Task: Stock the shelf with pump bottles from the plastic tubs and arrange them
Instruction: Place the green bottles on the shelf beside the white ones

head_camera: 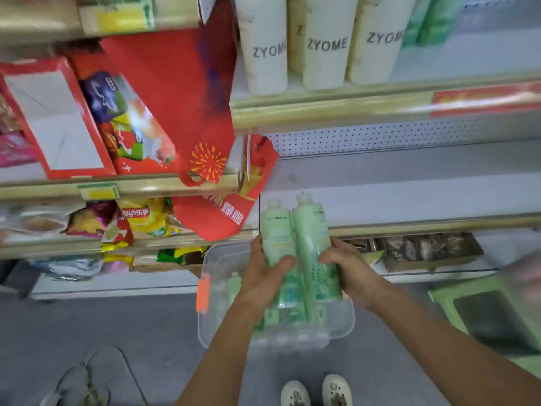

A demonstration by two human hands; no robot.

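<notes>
Head view: left hand [265, 276] and right hand [348, 271] each clasp a green bottle [276, 232] [311, 230] above the clear tub [336, 326]; bare shelf [409, 200] ahead.

Both forearms are showing bare, no sleeves reaching into view. No rings, watch or gloves are showing on the left hand [265, 276] or right hand [349, 272]. Feet are wearing pale cream shoes [317, 391] with small dark perforations on top.
</notes>
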